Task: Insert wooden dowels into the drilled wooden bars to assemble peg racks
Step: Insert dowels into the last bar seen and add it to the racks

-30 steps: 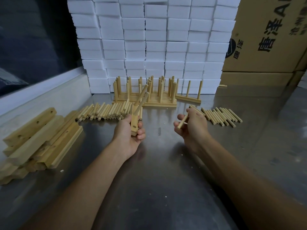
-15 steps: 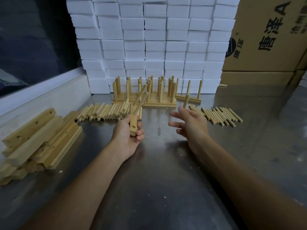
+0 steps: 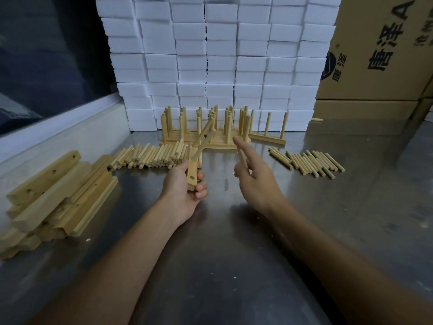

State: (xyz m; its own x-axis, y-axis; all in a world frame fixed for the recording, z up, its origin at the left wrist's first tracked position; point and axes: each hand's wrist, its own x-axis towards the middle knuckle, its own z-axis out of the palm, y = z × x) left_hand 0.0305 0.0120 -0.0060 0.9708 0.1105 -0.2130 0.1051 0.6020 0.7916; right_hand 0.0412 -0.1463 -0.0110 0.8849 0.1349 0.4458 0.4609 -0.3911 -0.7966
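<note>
On the far left of the steel desk (image 3: 210,266) lies a heap of drilled wooden bars (image 3: 54,195), stacked loosely on one another, several showing their holes. Just right of the heap, a row of loose dowels (image 3: 150,157) lies side by side.

The left hand (image 3: 185,195) curls its fingers round a drilled bar (image 3: 192,172) held above the desk; two dowels stand in it, leaning away toward the back, and one hole near the lower end is unfilled.

Behind it, finished peg racks (image 3: 206,134) stand together against a wall of white foam blocks (image 3: 222,55), with one further rack (image 3: 269,137) of two pegs at their right end.

The right hand (image 3: 255,181) hovers above the desk with fingers spread and relaxed; a thin pale stick seems to lie along the forefinger, though I cannot tell whether it is gripped. Half a second ago this hand was open likewise, and a second ago it was curled round a dowel.

To its right lies a second batch of dowels (image 3: 311,164), and cardboard boxes (image 3: 379,48) stand at the far right.
</note>
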